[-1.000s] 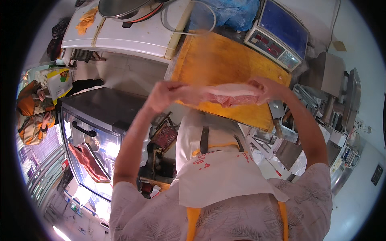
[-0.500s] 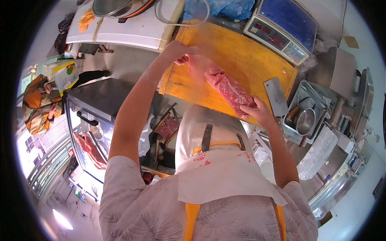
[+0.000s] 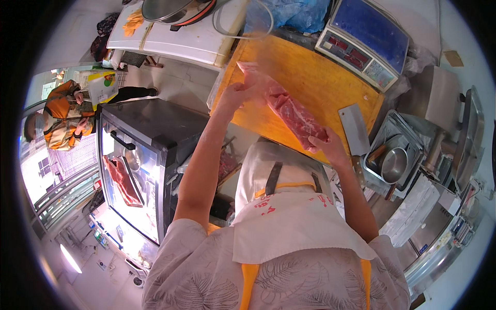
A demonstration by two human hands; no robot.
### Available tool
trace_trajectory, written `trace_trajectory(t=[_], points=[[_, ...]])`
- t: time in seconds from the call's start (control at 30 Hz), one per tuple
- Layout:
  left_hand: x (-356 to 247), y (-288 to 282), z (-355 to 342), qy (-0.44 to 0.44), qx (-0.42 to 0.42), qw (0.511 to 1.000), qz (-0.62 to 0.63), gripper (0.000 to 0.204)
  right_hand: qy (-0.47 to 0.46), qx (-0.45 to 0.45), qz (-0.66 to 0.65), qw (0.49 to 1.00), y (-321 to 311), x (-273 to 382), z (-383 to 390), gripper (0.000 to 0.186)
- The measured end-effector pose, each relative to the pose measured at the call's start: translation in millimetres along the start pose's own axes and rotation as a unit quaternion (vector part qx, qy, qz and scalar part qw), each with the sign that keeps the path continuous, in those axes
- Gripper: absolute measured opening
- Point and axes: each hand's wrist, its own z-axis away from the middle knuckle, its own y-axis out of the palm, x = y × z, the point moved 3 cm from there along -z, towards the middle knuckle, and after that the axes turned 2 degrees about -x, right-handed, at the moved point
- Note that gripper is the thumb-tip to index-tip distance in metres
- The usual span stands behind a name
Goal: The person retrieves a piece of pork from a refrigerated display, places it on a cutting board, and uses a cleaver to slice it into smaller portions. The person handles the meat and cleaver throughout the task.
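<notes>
A long strip of raw red meat (image 3: 292,114) lies slantwise across a yellow-orange cutting board (image 3: 315,72). Its paler, flatter end points to the far left; the thicker, marbled end lies near the board's front edge. My left hand (image 3: 233,97) is closed, fingers pinching the meat's left side near the pale end. At the thick end my right hand (image 3: 331,148) grips the meat, thumb on top and the other fingers partly hidden. A cleaver (image 3: 354,129) with a broad blade rests on the board's right side, just beyond my right hand.
A digital scale (image 3: 356,57) with a blue top stands behind the board, beside blue plastic (image 3: 292,14). To the right sits a metal tray (image 3: 369,166) holding a pot (image 3: 393,164). A glass-fronted cabinet (image 3: 150,129) stands left; a person in orange (image 3: 64,116) is beyond it.
My left hand has come back toward me from the meat's far end, which now shows spread on the board. My right hand keeps its grip. The whole view has turned slightly.
</notes>
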Motion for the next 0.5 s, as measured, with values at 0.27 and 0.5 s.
trace_trajectory(t=[0.27, 0.5], points=[[13.6, 10.3, 19.2, -0.061, 0.064, 0.975, 0.206, 0.034, 0.002, 0.014, 0.006, 1.000, -2.1, 13.0, 29.4, 0.048], [7.9, 18.1, 55.9, 0.048, -0.065, 0.994, 0.069, 0.036, -0.022, -0.024, 0.023, 0.999, 5.0, -0.9, 45.6, 0.045]])
